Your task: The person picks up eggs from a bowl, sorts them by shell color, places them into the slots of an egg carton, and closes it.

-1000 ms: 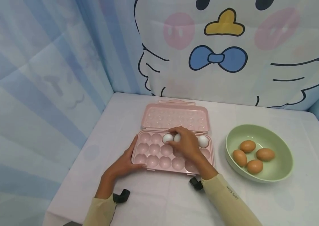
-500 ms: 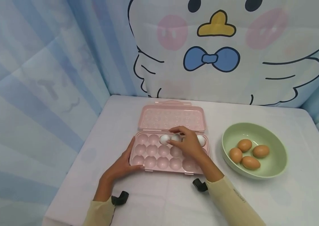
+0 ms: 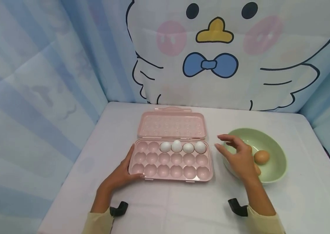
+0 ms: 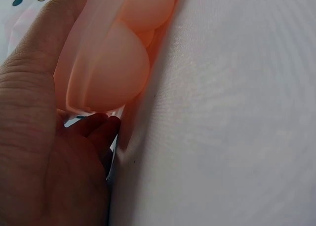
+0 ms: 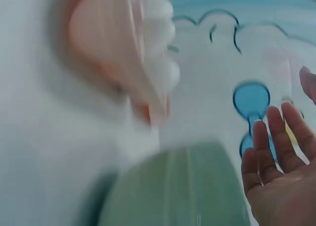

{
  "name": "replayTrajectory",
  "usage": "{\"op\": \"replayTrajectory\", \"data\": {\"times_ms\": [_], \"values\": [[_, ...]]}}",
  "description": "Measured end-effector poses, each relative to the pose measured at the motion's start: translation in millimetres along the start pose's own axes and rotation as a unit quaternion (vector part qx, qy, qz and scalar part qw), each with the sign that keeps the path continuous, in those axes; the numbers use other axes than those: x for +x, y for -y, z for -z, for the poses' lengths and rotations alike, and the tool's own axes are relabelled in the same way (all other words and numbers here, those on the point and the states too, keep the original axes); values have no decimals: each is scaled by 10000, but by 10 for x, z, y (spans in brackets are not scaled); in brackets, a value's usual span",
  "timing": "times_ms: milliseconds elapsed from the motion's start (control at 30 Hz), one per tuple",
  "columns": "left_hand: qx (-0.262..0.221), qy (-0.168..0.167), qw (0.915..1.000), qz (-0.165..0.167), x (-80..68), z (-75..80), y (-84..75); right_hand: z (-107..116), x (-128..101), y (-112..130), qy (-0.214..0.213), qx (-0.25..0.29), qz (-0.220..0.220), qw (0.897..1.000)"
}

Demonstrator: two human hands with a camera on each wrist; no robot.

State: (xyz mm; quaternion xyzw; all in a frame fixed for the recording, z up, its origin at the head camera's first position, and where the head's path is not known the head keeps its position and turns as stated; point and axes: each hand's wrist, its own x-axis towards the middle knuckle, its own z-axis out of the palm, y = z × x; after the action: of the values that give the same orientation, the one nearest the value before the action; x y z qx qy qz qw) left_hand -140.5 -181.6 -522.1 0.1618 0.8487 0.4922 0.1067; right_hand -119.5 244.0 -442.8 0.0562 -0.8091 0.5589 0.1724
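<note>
Blue striped cloth walls and a cartoon chick backdrop (image 3: 211, 48) stood behind the white bench (image 3: 165, 208) you worked at. Your left hand (image 3: 121, 175) rested against the near left corner of the pink egg tray (image 3: 170, 160), fingers (image 4: 94, 132) lightly curled under its rim and thumb along its side. Four white eggs (image 3: 182, 147) sat side by side in the back row, with the open lid (image 3: 172, 125) lying flat behind. Your right hand (image 3: 239, 156) hovered over the left edge of the green bowl (image 3: 273, 146), fingers (image 5: 276, 137) spread and holding nothing. One brown egg (image 3: 261, 156) showed clearly inside, another partly hidden behind your hand.
</note>
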Motion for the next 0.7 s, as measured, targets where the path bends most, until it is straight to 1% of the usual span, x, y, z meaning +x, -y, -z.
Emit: {"op": "replayTrajectory", "data": {"times_ms": [100, 167, 267, 333, 433, 500, 600, 700], "values": [[-2, 43, 10000, 12, -5, 11, 0, 311, -93, -57, -181, -424, -349, 9983], [-5, 61, 10000, 31, -9, 18, -3, 485, -154, -113, -165, -704, -594, 9956], [-24, 77, 10000, 10, -19, 22, -4, 677, -242, -187, -182, -1051, -941, 9898], [-77, 73, 9999, -63, -22, 21, -6, 762, -287, -226, -268, -1182, -1054, 9870], [-93, 78, 9999, -111, -19, 20, -5, 836, -335, -261, -456, -1368, -1013, 9844], [-109, 98, 9998, -102, -16, 18, -4, 862, -351, -284, -520, -1390, -872, 9851], [-128, 121, 9998, -55, -13, 15, -12, 874, -355, -307, -467, -1414, -727, 9862], [-163, 136, 9998, -49, -11, 14, -21, 873, -349, -319, -281, -1462, -681, 9865]]}}
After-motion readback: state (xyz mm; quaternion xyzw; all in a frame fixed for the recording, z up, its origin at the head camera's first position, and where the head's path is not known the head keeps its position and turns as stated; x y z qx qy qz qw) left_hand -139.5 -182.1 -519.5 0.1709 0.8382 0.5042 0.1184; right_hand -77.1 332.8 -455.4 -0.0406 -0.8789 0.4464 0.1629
